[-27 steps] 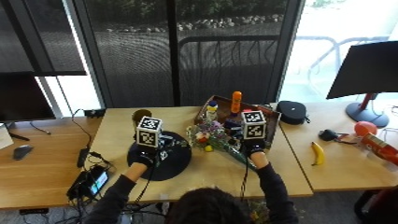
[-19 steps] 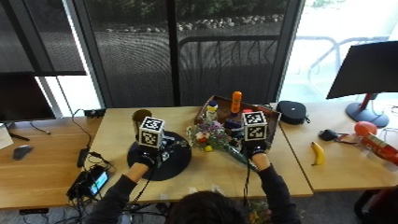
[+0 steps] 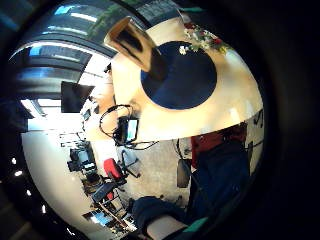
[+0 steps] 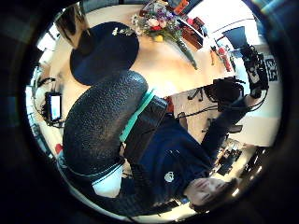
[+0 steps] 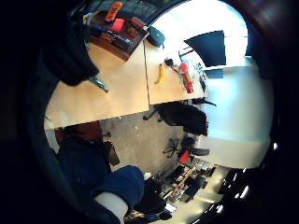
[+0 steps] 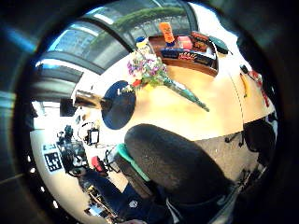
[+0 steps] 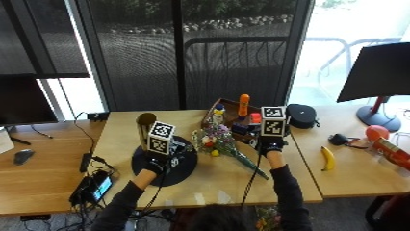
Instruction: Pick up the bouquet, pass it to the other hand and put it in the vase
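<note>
Lying loose on the table (image 7: 275,180), bouquet (image 7: 221,144) looks light, floppy, crushable; grip the stems. Hand (image 7: 271,144) fingers: cannot tell.

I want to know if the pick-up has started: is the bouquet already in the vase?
No, the bouquet lies flat on the table, beside the vase.

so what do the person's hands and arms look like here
Both the left hand and the right hand wear black gloves with a pebbled texture and a green edge at the cuff. Dark navy long sleeves cover both forearms down to the wrists.
</note>
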A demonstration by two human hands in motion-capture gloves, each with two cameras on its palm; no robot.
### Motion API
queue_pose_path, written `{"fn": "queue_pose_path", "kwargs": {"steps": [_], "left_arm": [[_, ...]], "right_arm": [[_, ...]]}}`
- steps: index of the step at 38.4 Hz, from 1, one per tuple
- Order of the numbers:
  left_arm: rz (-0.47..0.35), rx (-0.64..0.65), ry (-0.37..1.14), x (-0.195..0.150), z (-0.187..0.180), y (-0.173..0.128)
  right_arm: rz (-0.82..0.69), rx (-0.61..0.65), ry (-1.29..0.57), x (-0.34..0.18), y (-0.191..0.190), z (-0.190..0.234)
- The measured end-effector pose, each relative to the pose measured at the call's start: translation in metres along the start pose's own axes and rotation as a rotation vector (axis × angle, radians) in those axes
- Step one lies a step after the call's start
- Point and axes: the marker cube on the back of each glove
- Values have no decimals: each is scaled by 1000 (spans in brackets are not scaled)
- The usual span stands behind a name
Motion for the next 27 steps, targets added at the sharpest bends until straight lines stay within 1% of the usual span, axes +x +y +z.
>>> {"fn": "queue_pose_path", "kwargs": {"steps": [6, 13, 21, 27], "left_arm": [[18, 6, -43, 3, 0, 2], [19, 14, -44, 1, 3, 5], [18, -8, -42, -1, 11, 6], [26, -23, -46, -2, 19, 4]], "right_arm": [[105, -70, -100, 18, -24, 4], [227, -149, -223, 31, -62, 29], [284, -234, -292, 30, -88, 82], [307, -391, -328, 25, -94, 132]]}}
